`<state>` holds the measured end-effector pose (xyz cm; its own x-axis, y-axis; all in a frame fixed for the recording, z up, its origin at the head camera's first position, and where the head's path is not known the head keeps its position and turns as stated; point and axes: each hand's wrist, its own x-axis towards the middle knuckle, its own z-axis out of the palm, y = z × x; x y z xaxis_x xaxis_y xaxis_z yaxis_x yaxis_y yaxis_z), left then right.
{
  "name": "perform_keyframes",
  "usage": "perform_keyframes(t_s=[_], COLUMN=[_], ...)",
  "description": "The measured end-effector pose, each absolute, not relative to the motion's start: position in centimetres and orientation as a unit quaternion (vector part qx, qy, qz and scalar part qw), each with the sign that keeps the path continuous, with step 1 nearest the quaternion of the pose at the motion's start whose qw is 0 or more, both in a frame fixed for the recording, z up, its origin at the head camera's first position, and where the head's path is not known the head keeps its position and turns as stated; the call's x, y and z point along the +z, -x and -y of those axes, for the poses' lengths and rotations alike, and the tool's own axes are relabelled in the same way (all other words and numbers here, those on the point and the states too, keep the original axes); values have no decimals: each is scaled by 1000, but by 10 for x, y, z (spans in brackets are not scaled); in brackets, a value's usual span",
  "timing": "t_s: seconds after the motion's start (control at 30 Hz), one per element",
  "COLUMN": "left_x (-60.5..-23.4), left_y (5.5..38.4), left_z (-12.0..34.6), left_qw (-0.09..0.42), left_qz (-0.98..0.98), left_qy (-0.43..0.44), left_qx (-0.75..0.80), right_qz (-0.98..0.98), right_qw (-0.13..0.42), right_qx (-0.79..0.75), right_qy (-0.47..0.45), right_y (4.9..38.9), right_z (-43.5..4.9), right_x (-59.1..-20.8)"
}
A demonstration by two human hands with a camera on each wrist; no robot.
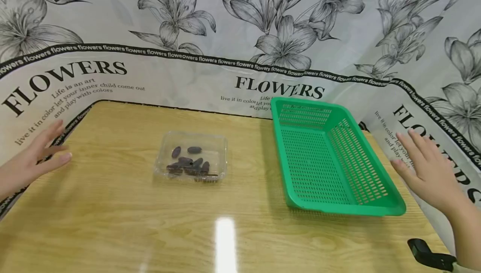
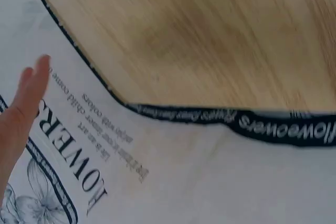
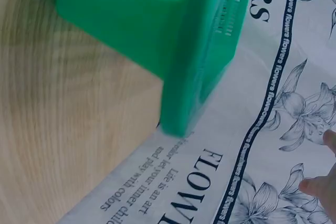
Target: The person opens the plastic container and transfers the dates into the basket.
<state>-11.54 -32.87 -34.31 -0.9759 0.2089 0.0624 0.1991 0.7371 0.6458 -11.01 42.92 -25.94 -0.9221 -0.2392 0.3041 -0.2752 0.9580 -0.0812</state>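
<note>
Fingers loose and released, left hand [image 1: 34,158] is hovering at frame left, right hand [image 1: 430,173] at right, beside the green perforated basket [image 1: 315,166].

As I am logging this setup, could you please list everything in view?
Clear container: 1, transparent, on the table left of the basket
Dark oval pieces: several, overlapping so not countable exactly, dark brown, inside the container
Basket: 1, green, right side of the table
Table: 1, light wood, beneath both
Flower-print sheeting: count unclear, white with black, behind and around the table
Wrist device: 1, black, at the right wrist
Left hand: 1, bare, by the table's left edge
Right hand: 1, bare, right of the basket
</note>
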Motion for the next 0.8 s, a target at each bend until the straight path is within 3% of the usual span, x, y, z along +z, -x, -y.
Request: perform_keyframes(t_s=[0.1,0.3,0.47,0.8], left_x=[-350,-365,-373,-387], left_y=[119,123,125,129], left_z=[317,276,246,217], left_qw=[85,184,213,218], left_qz=[-877,-766,-699,-629], left_qy=[-110,-122,-95,-55], left_qx=[461,604,676,744], right_qz=[969,957,947,931], right_qw=[163,147,144,128], right_qx=[101,167,172,136], right_qy=[-159,-184,-229,-313], right_y=[114,122,132,153], right_z=[-420,-388,-353,-294], right_x=[-253,-239,-230,-231])
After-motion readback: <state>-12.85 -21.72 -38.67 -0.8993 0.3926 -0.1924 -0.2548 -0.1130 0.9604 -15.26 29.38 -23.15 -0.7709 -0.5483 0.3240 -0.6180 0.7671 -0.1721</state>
